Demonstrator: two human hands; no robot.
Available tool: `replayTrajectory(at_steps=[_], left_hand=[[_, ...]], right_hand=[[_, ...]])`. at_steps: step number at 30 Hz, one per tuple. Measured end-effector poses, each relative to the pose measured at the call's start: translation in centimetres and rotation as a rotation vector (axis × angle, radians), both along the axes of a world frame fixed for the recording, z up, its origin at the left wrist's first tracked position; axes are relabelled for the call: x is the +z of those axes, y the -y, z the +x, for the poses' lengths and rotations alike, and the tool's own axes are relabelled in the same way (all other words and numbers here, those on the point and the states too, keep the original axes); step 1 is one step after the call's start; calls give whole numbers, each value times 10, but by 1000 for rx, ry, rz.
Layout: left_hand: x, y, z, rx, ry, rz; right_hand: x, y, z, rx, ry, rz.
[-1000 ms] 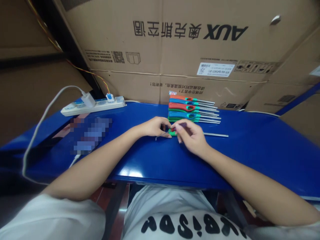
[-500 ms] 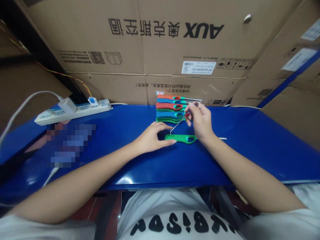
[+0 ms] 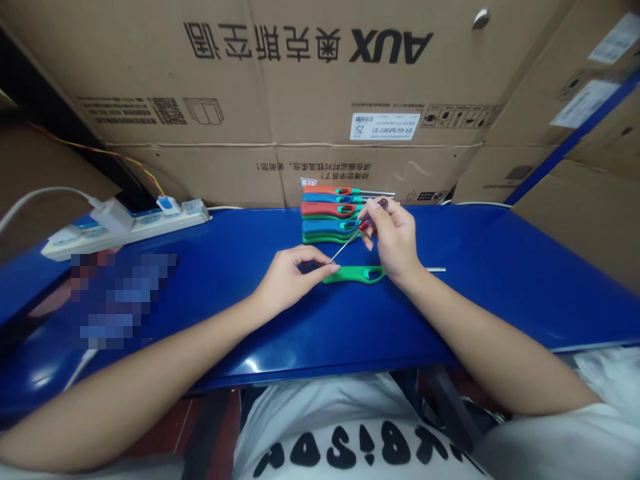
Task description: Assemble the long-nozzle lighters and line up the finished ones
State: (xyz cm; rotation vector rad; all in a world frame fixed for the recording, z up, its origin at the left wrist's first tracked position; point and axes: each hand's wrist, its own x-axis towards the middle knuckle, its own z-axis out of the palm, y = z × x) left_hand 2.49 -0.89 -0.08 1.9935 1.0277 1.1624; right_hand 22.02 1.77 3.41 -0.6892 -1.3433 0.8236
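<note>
Your left hand (image 3: 295, 270) has closed in: thumb and forefinger, spread wide moment ago, now nearly meet at tip of thin-shafted tool (image 3: 363, 226). Likely steadying or feeling tip; can't tell if pinched firmly. Your right hand (image 3: 395, 237) curled snugly round tool's handle, shaft slanting down toward left fingertips. Green lighter (image 3: 353, 274) flat, butt end at left thumb, body running right, metal tube passing behind right hand. Other lighters (image 3: 323, 210) stacked beyond both hands.
</note>
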Motion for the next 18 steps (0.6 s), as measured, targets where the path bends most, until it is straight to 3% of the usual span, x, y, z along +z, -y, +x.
replayTrajectory(at_steps=[18], left_hand=[[3,2,0,0,-16,61]], right_hand=[[2,1,2,-8,30,-1]])
